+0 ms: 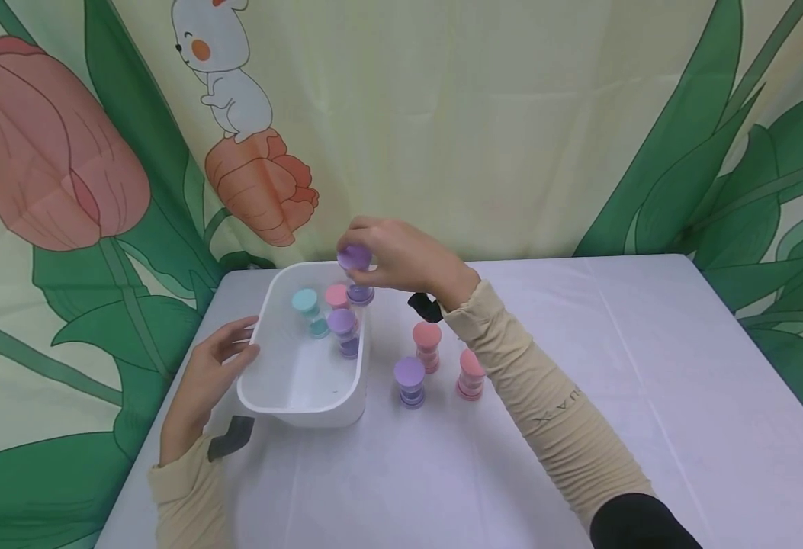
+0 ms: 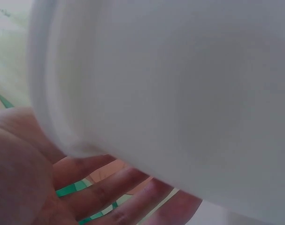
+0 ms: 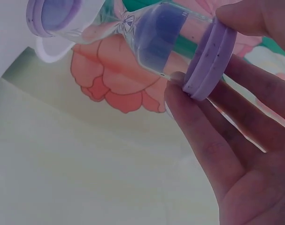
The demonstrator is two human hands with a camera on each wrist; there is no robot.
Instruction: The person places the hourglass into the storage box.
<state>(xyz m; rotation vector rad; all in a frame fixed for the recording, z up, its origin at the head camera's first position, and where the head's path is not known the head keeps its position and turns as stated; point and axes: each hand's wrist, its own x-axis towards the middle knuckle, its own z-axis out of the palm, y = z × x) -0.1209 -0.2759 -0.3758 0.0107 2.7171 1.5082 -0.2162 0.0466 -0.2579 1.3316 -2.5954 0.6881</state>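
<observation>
My right hand (image 1: 404, 255) pinches the purple cap of an hourglass (image 3: 156, 40) between thumb and fingers, above the far right corner of a white plastic bin (image 1: 356, 400). In the right wrist view, purple sand shows inside its clear glass. Inside the bin stand a teal hourglass (image 1: 306, 301), a pink one partly hidden, and another purple hourglass (image 1: 342, 322). My left hand (image 1: 212, 366) rests against the bin's left side, its fingers extended along the wall in the left wrist view (image 2: 119, 192).
Right of the bin, a purple hourglass (image 1: 410, 374) stands on the white-covered table (image 1: 579, 427) with two pink hourglasses, one in front of the right sleeve (image 1: 545, 389) and one farther back (image 1: 427, 339). A printed curtain (image 1: 483, 137) hangs behind the table.
</observation>
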